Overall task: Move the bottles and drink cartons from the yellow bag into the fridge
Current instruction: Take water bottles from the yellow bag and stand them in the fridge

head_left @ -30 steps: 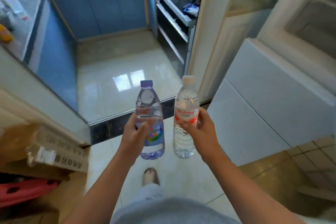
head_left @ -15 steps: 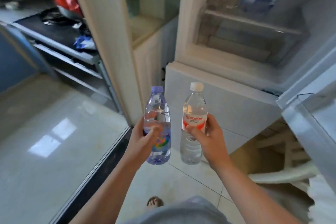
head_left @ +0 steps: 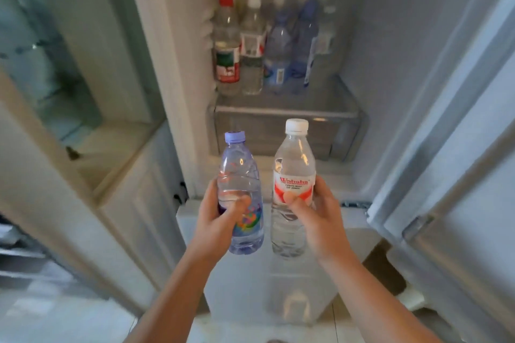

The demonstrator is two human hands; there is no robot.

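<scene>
Gripping a purple-capped clear plastic bottle (head_left: 242, 175) in the left hand (head_left: 220, 217) and a white-capped red-labelled bottle (head_left: 294, 164) in the right hand (head_left: 317, 217), the person faces the open white fridge (head_left: 390, 64); both probably go up next onto its bottle-lined shelf (head_left: 320, 103).

Single view: a wide-angle camera on the person's head, facing forward and down into the open fridge (head_left: 376, 36). The forearms enter from the bottom edge. The left hand (head_left: 220, 220) and right hand (head_left: 320, 220) sit close to the lens, just below centre, gripping a purple-capped bottle (head_left: 242, 175) and a white-capped bottle (head_left: 295, 164). Beyond the fingers (head_left: 323, 195), farther off, a row of bottles (head_left: 252, 47) stands inside, upper centre. Right of the fingers the fridge door (head_left: 459, 147) fills the edge; left of them, a cabinet (head_left: 133, 203). The edges are blurred.
</scene>
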